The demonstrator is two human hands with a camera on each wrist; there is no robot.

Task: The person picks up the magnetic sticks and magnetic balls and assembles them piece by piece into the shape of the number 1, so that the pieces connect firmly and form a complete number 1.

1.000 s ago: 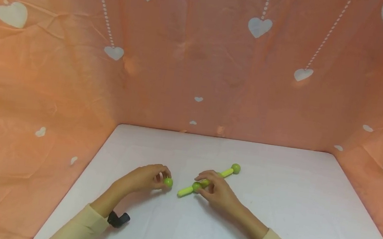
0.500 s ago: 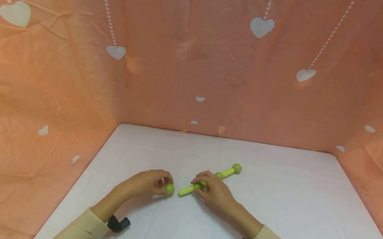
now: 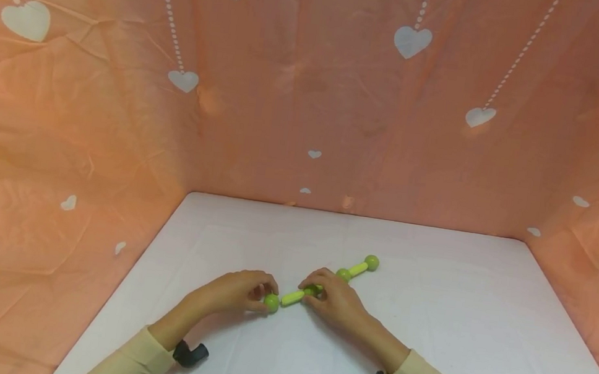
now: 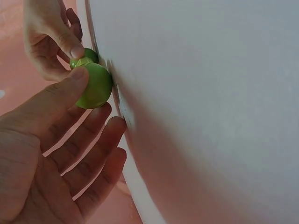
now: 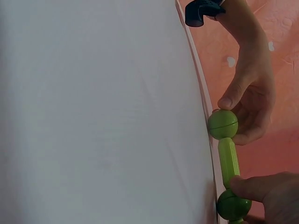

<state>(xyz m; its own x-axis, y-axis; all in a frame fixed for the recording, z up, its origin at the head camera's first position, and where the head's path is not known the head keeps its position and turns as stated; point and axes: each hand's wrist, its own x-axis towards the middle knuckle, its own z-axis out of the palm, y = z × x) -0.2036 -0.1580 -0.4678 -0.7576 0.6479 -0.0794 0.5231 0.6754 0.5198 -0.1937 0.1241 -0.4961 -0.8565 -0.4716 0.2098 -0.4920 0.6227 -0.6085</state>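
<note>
My left hand (image 3: 239, 290) pinches a loose green ball (image 3: 271, 302) between thumb and fingers, low over the table. Just right of it lies the free end of a light green rod (image 3: 292, 298), part of a straight chain of rods and green balls. The right hand (image 3: 335, 297) grips that chain at the ball (image 5: 233, 205) behind the near rod, partly covering it. Beyond the right hand the chain runs on to another ball (image 3: 343, 274) and an end ball (image 3: 371, 262). In the right wrist view the held ball (image 5: 223, 124) sits at the rod's tip; whether they touch I cannot tell.
A white-covered table (image 3: 432, 291) lies under both hands. Orange cloth (image 3: 289, 86) with white hearts stands behind it and at both sides. A dark camera is strapped at each wrist.
My left hand has moved right and slightly nearer to me with the ball, up close to the rod's end. The right hand has shifted slightly left along the chain.
</note>
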